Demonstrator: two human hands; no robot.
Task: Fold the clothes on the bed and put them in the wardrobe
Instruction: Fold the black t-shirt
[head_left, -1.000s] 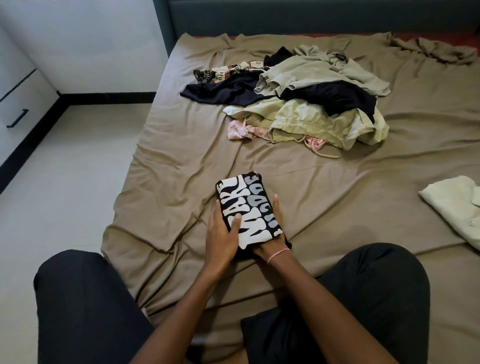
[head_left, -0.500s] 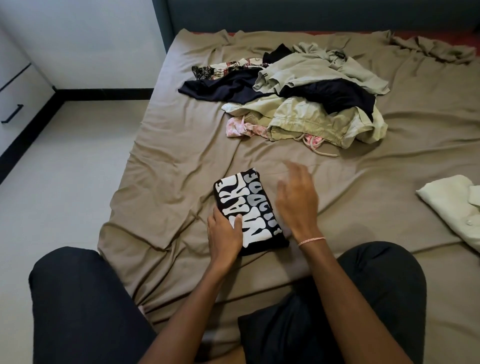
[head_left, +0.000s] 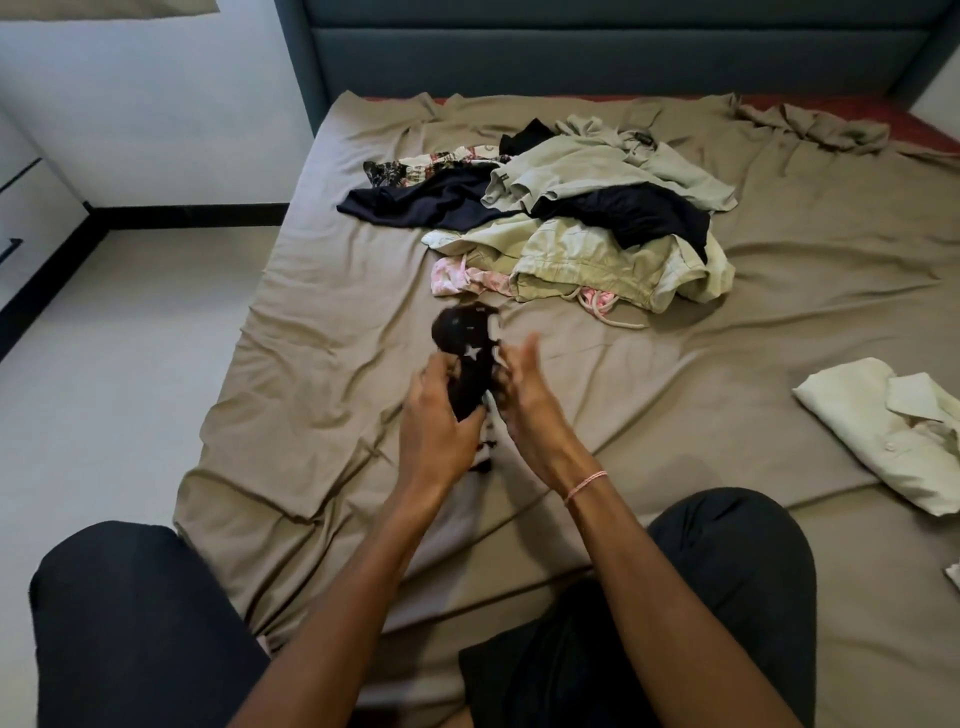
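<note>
**Head view: folded T-shirt lifted off the bed**

Half a second ago the black printed T-shirt (head_left: 470, 358) lay flat on the bed sheet (head_left: 322, 364). It now stands on edge, raised between both hands. The left hand (head_left: 436, 415) grips its near end, fingers curled round it. The right hand (head_left: 524, 400) is against the other side (blurred, grip unconfirmed). Judgement: fold complete, garment ready for stacking. The unfolded pile (head_left: 571, 223) remains beyond.

At nine o'clock I see a pale floor (head_left: 119, 374), white drawer front (head_left: 31, 208) with black handle (head_left: 9, 248), black skirting board (head_left: 192, 215) below white wall (head_left: 156, 104) at eleven, teal padded headboard (head_left: 597, 52) at twelve.
</note>
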